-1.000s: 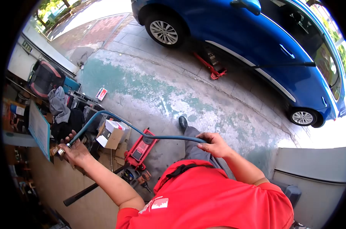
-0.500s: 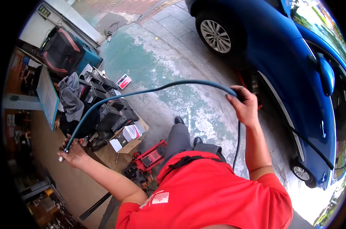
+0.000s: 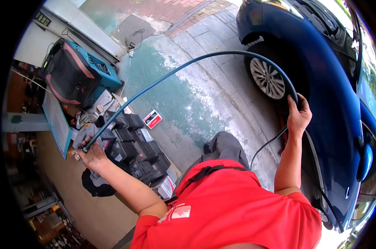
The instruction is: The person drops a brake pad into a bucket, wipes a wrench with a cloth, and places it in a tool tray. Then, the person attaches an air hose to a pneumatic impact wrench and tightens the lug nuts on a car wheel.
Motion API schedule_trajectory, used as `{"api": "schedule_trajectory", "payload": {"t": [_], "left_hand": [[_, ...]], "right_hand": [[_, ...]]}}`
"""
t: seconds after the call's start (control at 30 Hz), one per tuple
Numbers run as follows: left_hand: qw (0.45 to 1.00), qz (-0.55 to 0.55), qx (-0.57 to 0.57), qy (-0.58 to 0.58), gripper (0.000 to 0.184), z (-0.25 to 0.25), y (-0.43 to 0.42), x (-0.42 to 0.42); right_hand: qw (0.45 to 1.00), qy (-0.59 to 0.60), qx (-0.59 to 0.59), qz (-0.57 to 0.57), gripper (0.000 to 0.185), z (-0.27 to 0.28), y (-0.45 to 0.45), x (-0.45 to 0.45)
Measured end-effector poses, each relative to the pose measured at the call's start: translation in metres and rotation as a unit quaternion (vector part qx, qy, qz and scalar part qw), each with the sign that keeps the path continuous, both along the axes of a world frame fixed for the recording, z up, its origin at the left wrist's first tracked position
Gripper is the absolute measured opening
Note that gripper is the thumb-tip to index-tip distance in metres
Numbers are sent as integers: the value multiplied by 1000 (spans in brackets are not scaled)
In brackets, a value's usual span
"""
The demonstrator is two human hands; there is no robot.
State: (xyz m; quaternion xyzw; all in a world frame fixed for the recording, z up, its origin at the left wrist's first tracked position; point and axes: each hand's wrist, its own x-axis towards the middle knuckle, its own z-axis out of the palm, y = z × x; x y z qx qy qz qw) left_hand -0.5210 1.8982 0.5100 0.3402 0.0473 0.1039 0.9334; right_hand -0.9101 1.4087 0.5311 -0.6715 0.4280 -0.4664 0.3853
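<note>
Arching above the floor (image 3: 177, 101) in the head view, one blue hose (image 3: 233, 52) runs its long axis from left hand (image 3: 92, 157) to right hand (image 3: 299, 116), its left end pointing down-left. Both hands grip it. One red-and-white box (image 3: 153, 119) and one blue car (image 3: 329, 91) show beneath and beyond.

The left arm (image 3: 132, 189) is slanting forward and outward, the left hand (image 3: 92, 155) is curling in a grip, and the right forearm (image 3: 290, 159) is pointing ahead, the right hand (image 3: 299, 115) also gripping.
</note>
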Motion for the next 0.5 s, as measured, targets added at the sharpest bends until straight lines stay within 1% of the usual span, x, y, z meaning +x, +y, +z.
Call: {"api": "schedule_trajectory", "payload": {"t": [0.1,0.13,0.23,0.27,0.3,0.37,0.4,0.43,0.47,0.5], "left_hand": [[999,-33,9,-33,48,8,-75,73],[998,-33,12,-44,47,11,-101,94],[999,-5,6,-50,47,-8,-150,180],[999,-12,-20,-42,48,-15,-159,210],[999,22,-10,-30,47,-20,-173,239],[1000,15,-21,3,44,-31,-176,303],[999,31,-38,23,43,-25,-186,327],[999,39,-23,1,43,-28,-182,358],[999,12,-24,-26,42,-32,-172,383],[994,85,61,-11,40,-21,-188,398]], "right_hand": [[999,0,-41,7,20,-13,-57,72],[999,-10,-32,8,19,-18,-74,98],[1000,-18,-18,16,20,-37,-133,186],[1000,-12,-10,19,20,-43,-152,217],[1000,-11,-6,21,20,-47,-172,251],[999,15,24,30,20,-51,-209,325],[999,14,20,45,21,-53,-226,366],[998,13,30,62,21,-53,-243,408],[995,23,38,85,22,-51,-257,446],[994,27,25,99,22,-52,-272,486]]}}
